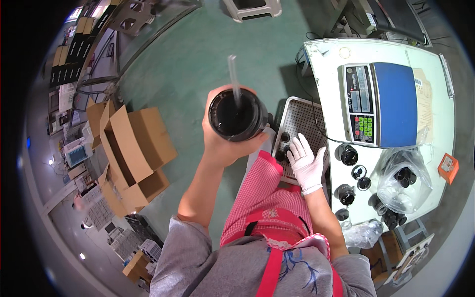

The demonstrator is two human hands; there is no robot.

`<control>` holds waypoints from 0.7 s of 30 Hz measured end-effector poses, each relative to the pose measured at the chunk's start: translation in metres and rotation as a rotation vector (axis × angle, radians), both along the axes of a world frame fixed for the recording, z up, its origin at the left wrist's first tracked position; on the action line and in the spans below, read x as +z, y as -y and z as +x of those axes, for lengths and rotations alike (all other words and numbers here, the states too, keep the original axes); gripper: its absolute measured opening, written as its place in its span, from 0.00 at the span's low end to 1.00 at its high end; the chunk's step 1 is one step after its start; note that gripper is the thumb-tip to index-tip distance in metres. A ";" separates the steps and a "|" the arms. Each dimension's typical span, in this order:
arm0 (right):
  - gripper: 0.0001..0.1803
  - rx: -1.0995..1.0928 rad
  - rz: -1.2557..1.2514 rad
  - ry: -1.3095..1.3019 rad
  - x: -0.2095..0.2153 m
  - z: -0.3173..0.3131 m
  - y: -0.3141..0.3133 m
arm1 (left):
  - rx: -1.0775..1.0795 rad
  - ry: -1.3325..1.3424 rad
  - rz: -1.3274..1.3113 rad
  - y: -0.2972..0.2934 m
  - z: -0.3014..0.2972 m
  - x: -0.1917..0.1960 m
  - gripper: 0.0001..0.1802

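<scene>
My bare left hand (220,143) is raised in front of me, its fingers wrapped round a dark cup (231,121). A clear straw (232,74) stands up out of the cup. Low on my right, my right hand (308,166) wears a white glove and is open, fingers stretched, with nothing seen in it. It hovers over or rests by the near part of a perforated tray (302,111); I cannot tell whether they touch. Several small black round parts (283,143) lie in the tray beside its fingertips.
On the white table (329,64) at right are a blue-topped scale (396,104), several black round parts (348,155), a clear plastic bag (405,190) and an orange box (448,168). Cardboard boxes (143,143) stand open at left. A stool (255,11) is ahead.
</scene>
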State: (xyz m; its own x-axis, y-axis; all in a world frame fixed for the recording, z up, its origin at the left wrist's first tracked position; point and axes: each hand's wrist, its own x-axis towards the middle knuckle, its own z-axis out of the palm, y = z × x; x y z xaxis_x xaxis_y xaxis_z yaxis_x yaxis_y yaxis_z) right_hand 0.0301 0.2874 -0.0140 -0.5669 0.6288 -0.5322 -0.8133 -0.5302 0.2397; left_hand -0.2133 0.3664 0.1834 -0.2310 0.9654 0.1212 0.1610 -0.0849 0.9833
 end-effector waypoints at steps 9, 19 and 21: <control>0.45 0.158 -0.012 0.362 0.062 -0.001 -0.012 | -0.084 0.079 -0.003 -0.042 -0.031 0.052 0.46; 0.38 0.131 -0.143 0.418 0.003 -0.004 0.009 | -0.179 0.012 -0.132 -0.069 -0.057 -0.003 0.45; 0.39 0.161 -0.153 0.374 -0.010 -0.006 0.021 | -0.168 0.054 -0.121 -0.067 -0.055 -0.013 0.45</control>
State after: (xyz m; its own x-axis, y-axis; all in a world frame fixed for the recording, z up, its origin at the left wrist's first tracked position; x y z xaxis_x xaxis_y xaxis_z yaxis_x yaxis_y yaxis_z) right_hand 0.0239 0.2668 -0.0243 -0.4020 0.4460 -0.7996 -0.7688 -0.6387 0.0302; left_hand -0.2679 0.4338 0.1706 -0.0684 0.9976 -0.0057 0.1016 0.0126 0.9947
